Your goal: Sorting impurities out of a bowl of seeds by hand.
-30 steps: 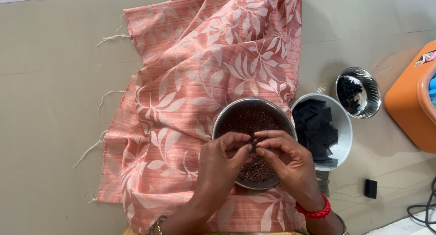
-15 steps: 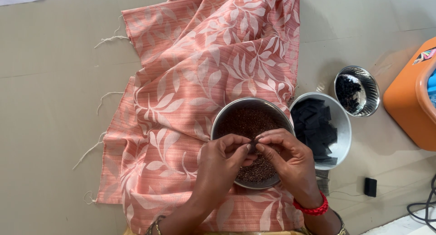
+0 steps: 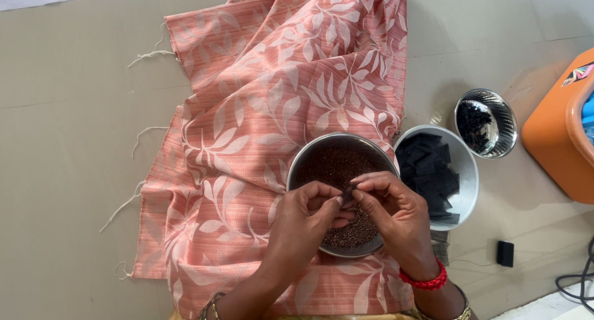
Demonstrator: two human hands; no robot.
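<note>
Beige floor (image 3: pixel 74 110) carries a pink leaf-print cloth (image 3: pixel 278 97), and on the cloth, close to the person, stands a steel bowl (image 3: pixel 303 165) filled with small reddish-brown seeds (image 3: pixel 334 165). Just right of the bowl, touching its rim, sits a white bowl (image 3: pixel 467 190) of dark flat pieces (image 3: pixel 427 171); further right of that, apart, a small steel cup (image 3: pixel 504 119) holds dark bits. An orange box (image 3: pixel 557 140) lies beyond the cup, and a small black block (image 3: pixel 505 253) and cables (image 3: pixel 578 283) lie on the floor right of and nearer than the bowl.

Both hands meet directly over the bowl. Left hand (image 3: pixel 306 218) and right hand (image 3: pixel 396 215) are together, fingertips pinched from either side on one small dark piece (image 3: pixel 346 196), thumbs and forefingers curled inward, wrists angled in from below. A red bangle (image 3: pixel 427 280) rings the right wrist.

Risk, as a judgement: the piece is tiny and held only by fingertips, so a slip would likely drop it among the seeds, where it would be hard to find; a downward press of either wrist on the near rim could tip the bowl and spill seeds onto the cloth.
</note>
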